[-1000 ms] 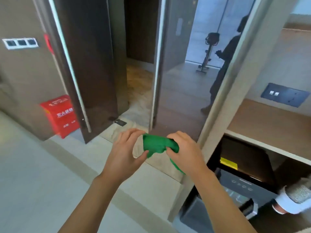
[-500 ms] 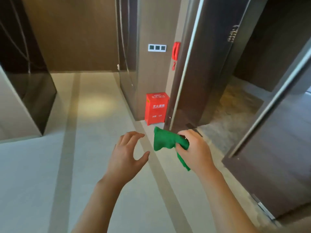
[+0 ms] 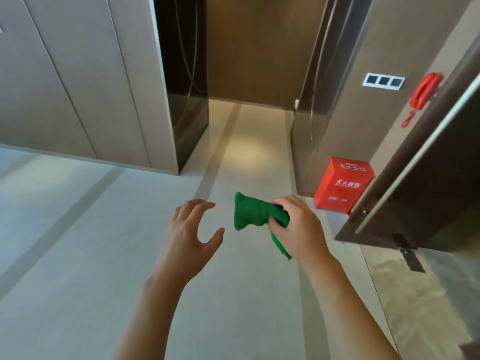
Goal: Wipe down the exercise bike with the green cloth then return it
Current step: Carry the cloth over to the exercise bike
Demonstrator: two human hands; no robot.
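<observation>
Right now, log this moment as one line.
right hand grips green cloth | left hand open, apart | red box by wall | bike unseen

head-worn view, angled down, hands [image 3: 246, 229] close

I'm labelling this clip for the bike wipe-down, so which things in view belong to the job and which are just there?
Part of the job:
green cloth, gripped in the right hand
left hand, open and holding nothing

Just there:
red box on the floor by the wall
red handset on the wall
switch plate
</observation>
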